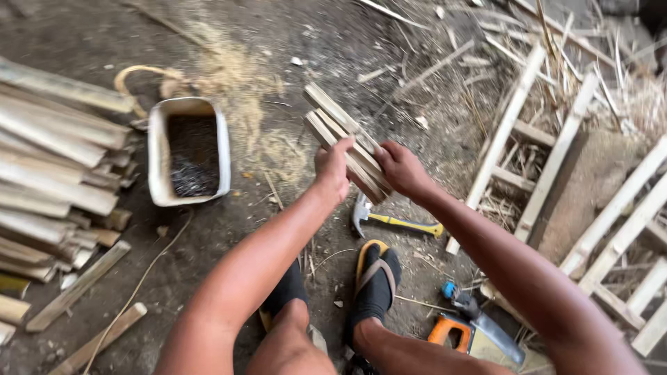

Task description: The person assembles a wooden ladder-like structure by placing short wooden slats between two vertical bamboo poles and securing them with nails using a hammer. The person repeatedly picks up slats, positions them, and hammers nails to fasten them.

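Note:
Both my hands grip a small bundle of short split bamboo slats [338,123], held tilted above the dirt floor. My left hand [332,170] wraps the bundle's near side. On the opposite side, my right hand [401,169] clasps the lower end. The slats' upper ends fan out toward the upper left. Below the bundle a claw hammer [389,219] with a yellow handle lies on the ground. My feet in black socks and sandals [375,278] rest just beneath.
A white tub [156,167] of dark nails sits at left beside a stack of split bamboo lengths [48,173]. Ladder-like bamboo frames [535,146] lie at right. An orange-handled hand saw [472,330] lies near my right foot. Sawdust and scraps litter the floor.

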